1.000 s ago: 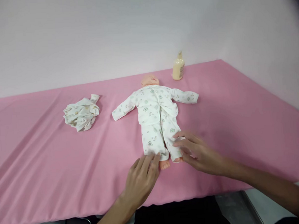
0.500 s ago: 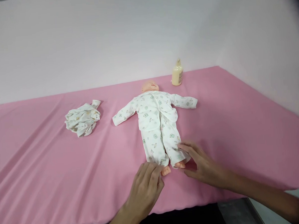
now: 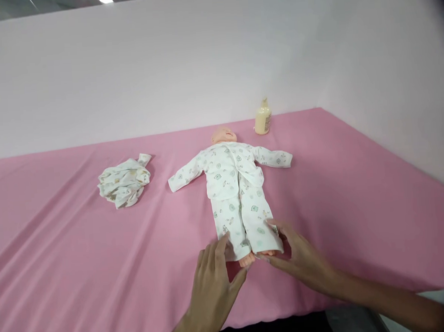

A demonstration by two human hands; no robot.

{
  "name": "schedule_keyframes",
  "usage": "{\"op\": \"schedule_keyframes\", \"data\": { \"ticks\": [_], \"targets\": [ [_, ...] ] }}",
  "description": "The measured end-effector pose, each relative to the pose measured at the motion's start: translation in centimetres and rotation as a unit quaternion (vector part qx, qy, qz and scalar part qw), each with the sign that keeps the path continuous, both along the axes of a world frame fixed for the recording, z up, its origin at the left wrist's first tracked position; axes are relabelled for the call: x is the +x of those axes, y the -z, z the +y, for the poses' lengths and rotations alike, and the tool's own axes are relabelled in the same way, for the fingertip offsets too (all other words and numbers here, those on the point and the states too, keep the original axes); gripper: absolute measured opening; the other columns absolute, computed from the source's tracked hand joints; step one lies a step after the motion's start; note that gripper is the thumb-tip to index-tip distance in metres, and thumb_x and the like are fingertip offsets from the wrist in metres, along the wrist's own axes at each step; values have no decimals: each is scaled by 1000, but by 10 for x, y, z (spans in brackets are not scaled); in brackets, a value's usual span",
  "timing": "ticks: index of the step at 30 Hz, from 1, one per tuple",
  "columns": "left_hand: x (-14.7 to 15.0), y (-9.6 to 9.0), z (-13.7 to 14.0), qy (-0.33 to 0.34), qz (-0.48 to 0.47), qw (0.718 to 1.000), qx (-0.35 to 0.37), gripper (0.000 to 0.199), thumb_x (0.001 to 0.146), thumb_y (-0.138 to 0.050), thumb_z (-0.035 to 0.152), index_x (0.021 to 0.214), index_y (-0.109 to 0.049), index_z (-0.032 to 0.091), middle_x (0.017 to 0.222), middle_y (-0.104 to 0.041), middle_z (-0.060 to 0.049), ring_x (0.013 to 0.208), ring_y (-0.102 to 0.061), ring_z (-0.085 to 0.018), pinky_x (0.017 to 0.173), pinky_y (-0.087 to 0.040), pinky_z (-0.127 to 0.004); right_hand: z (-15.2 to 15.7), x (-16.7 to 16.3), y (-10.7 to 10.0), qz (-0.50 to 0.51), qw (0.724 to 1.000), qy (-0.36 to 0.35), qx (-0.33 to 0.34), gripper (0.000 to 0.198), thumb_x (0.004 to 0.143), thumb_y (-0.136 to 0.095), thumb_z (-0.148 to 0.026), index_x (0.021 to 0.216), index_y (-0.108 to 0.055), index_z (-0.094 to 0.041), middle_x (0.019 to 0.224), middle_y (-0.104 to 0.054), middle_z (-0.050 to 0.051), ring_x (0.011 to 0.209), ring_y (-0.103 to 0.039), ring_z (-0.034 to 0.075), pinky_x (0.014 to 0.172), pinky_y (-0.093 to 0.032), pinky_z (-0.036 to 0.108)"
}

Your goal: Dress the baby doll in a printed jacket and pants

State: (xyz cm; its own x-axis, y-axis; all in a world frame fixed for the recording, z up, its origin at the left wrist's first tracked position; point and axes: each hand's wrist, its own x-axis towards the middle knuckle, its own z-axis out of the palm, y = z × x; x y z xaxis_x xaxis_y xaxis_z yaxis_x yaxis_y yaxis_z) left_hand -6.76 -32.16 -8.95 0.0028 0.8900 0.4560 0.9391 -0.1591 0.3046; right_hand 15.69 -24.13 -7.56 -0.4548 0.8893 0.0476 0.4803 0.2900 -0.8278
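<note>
A baby doll (image 3: 223,135) lies on its back in a white printed jacket (image 3: 222,173) and matching trousers (image 3: 255,209), its arms spread to the sides. My left hand (image 3: 213,281) is at the cuff of the left trouser leg, thumb and fingers apart beside the doll's foot (image 3: 246,260). Around the end of the other leg, my right hand (image 3: 305,256) has its fingertips at the cloth's outer edge and its thumb below the second foot. Both hands are open. The trouser cuffs partly cover the feet.
A crumpled white printed garment (image 3: 123,182) lies to the left on the pink sheet (image 3: 81,265). Behind the doll, near the white wall (image 3: 156,75), stands a cream pump bottle (image 3: 263,119). The sheet's front edge runs under my forearms.
My left hand has opened from a pinch at the trouser cuff. The right trouser leg's cuff lies straighter and lower over the foot. The view has tilted up slightly.
</note>
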Motion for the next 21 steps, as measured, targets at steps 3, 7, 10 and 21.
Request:
{"op": "schedule_keyframes", "data": {
  "ticks": [3, 7, 10, 21],
  "targets": [
    [-2, -8, 1, 36, -17, 999, -23, 53, 93, -61, 36, 139, -43, 20, 111, -69, -10, 96, -67, -24, 78, -58, -40, -2, -4, -2, -7, 1000, -2, -19, 42, 88, -64, -46, 123, -52, -26, 111, -68, 6, 96, -68, 24, 79, -60, 40],
    [-9, -15, 0, 69, -21, 997, -24, 45, 95, -59, 34, 136, -46, 21, 107, -70, -8, 94, -68, -23, 81, -58, -38, -6, -7, -3, -10, 999, -46, 27, 23, 94, -58, -45, 106, -55, -26, 92, -66, 1, 80, -64, 19, 71, -56, 36],
    [-18, -16, -5, 77, -9, 997, -26, 45, 95, -58, 34, 136, -46, 21, 110, -69, -8, 98, -67, -22, 83, -58, -37, -6, -3, -4, -21, 987, -112, 114, 18, 94, -59, -40, 105, -56, -26, 97, -67, 1, 87, -64, 19, 77, -53, 34],
    [-43, -61, 79, 25, 156, 987, 30, 36, 98, -50, 33, 129, -50, 15, 112, -61, -12, 100, -62, -25, 73, -54, -34, 109, -42, -31, -123, 949, 65, 284, 29, 94, -55, -43, 110, -57, -18, 106, -64, 10, 84, -61, 22, 66, -45, 33]
  ]
}}
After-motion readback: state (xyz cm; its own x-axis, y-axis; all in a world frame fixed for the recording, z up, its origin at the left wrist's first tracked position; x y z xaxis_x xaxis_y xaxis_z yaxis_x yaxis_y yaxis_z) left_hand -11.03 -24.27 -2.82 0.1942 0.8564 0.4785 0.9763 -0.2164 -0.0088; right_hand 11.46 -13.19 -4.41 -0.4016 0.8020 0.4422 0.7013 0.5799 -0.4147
